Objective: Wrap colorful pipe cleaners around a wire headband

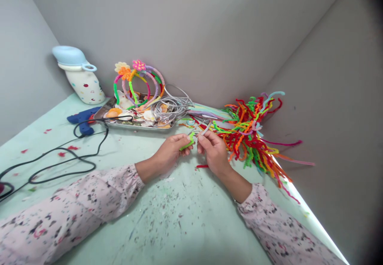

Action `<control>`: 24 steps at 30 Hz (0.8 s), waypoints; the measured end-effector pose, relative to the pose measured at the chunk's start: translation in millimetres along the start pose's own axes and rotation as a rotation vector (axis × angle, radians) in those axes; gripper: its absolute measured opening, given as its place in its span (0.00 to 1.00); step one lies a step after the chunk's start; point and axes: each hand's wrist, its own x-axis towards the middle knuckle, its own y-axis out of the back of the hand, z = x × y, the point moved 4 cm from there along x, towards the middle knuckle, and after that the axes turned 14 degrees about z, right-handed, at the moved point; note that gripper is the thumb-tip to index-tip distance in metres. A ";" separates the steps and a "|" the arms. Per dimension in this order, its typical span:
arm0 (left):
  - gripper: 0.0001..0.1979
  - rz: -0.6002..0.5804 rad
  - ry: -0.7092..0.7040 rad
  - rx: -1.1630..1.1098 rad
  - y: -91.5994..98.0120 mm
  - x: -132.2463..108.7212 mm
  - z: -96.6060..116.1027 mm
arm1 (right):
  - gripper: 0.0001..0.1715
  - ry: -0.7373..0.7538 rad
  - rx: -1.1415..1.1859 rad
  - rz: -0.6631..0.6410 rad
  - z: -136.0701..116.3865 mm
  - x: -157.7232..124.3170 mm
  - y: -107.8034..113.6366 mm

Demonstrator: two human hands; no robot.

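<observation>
My left hand (171,150) pinches a short green pipe cleaner (188,143) just above the pale green table (167,217). My right hand (213,150) is closed beside it, its fingertips on a thin grey headband (206,126) where the green piece meets it. The two hands almost touch. A big heap of coloured pipe cleaners (251,137) lies right behind my right hand, in the corner.
A metal tray (119,124) at the back holds shells, bare grey headbands (170,107) and several wrapped headbands with flowers (137,81). A blue glue gun (82,118) with a black cord (60,157) lies left. A white spotted jug (80,75) stands far left. Grey walls enclose the table.
</observation>
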 end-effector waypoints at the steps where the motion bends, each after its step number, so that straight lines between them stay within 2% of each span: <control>1: 0.09 0.000 0.000 0.003 -0.6 -0.5 0.6 | 0.12 -0.001 -0.003 0.000 -0.2 0.1 -0.2; 24: 0.13 0.028 -0.125 0.174 -0.7 -2.7 4.6 | 0.11 -0.022 -0.033 0.049 -0.1 2.0 0.6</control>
